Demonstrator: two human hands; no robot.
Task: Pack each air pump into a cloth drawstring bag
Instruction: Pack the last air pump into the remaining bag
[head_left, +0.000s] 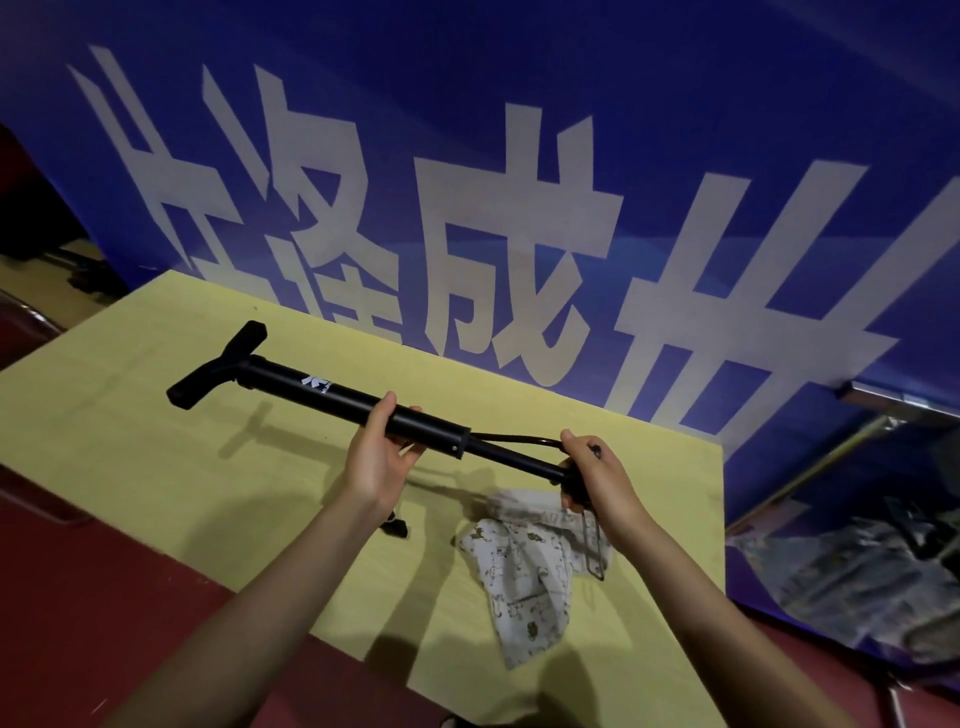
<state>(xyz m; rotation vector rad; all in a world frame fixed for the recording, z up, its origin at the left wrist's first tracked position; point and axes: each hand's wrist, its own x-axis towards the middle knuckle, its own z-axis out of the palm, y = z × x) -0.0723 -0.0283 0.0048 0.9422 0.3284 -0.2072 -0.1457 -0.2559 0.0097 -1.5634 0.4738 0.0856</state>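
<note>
A black air pump (322, 391) with a T-handle at its left end hangs level above the yellow table (130, 441). My left hand (382, 457) grips the barrel near its right end. My right hand (597, 483) holds the pump's base end, where a thin hose loops back and a wire foot stand hangs down. Under my right hand a white patterned cloth drawstring bag (524, 577) lies crumpled on the table. A small black part (396, 526) shows below my left wrist; I cannot tell what it is.
A blue banner (519, 156) with large white characters stands along the table's far edge. Red floor (78, 597) lies at the near left. More black pumps and a plastic sheet (857, 571) lie at the right beyond the table.
</note>
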